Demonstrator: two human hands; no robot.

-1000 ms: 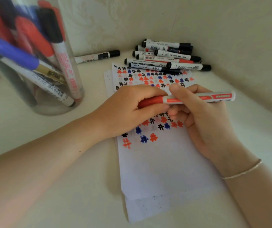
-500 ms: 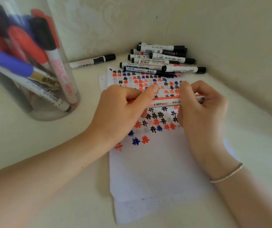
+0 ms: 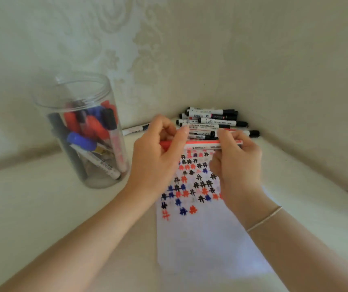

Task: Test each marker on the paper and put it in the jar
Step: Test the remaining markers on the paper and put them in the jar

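We hold the red marker (image 3: 202, 145) level in both grips, left hand (image 3: 158, 157) on its cap, right hand (image 3: 235, 159) on the barrel; next, the jar (image 3: 82, 131).

Both hands meet over the far half of the paper (image 3: 206, 245), the left hand (image 3: 156, 157) and the right hand (image 3: 237, 163) side by side with a marker (image 3: 202, 144) lying crosswise between them. The jar (image 3: 84, 131) stands to the left of the left hand, markers inside it. Behind the hands, a pile of markers (image 3: 213, 121) lies in the corner. One more marker (image 3: 136, 129) lies behind the left hand, between jar and pile.
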